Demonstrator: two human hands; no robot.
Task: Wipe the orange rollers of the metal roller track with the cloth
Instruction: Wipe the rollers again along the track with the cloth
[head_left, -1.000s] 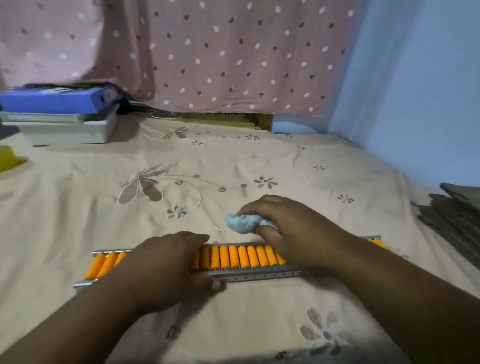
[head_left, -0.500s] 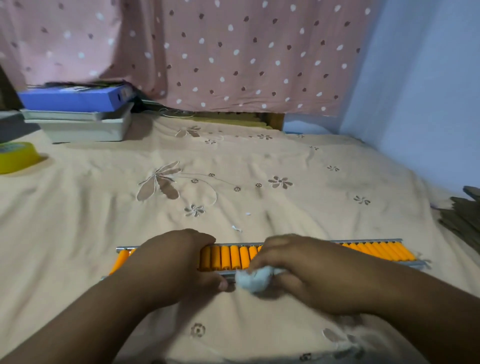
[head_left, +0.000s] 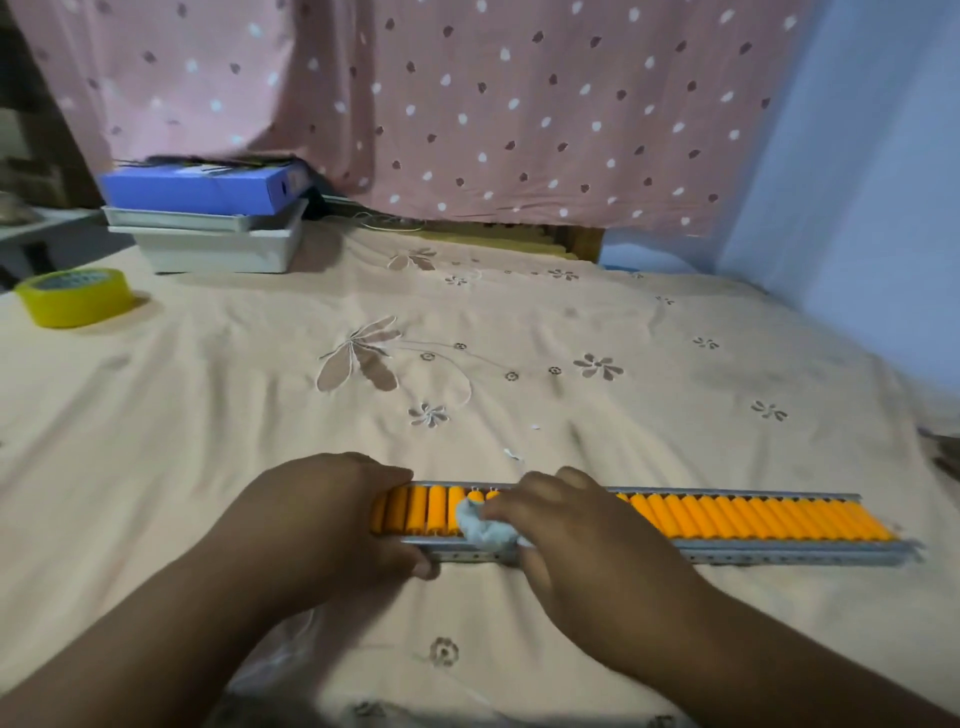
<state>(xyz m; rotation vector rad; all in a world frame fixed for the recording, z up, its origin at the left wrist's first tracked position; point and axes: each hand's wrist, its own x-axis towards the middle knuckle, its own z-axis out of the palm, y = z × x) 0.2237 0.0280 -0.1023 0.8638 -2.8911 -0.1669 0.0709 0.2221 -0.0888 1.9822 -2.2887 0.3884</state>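
Observation:
A metal roller track (head_left: 753, 555) with a row of orange rollers (head_left: 748, 517) lies across the beige bedsheet, close in front of me. My left hand (head_left: 322, 514) lies over the track's left end and grips it, thumb on the near rail. My right hand (head_left: 571, 535) presses a small crumpled pale-blue cloth (head_left: 485, 530) onto the rollers near the middle of the track. The rollers under both hands are hidden; those to the right lie bare.
A yellow tape roll (head_left: 72, 297) sits at the far left. A blue box (head_left: 202, 189) on stacked white trays (head_left: 218, 247) stands at the back left. A dotted pink curtain (head_left: 467, 104) hangs behind, a blue wall (head_left: 872, 182) on the right.
My right hand carried the cloth from the far side of the track to its near rail, then up onto the rollers. The left hand kept its grip. The view shifted left.

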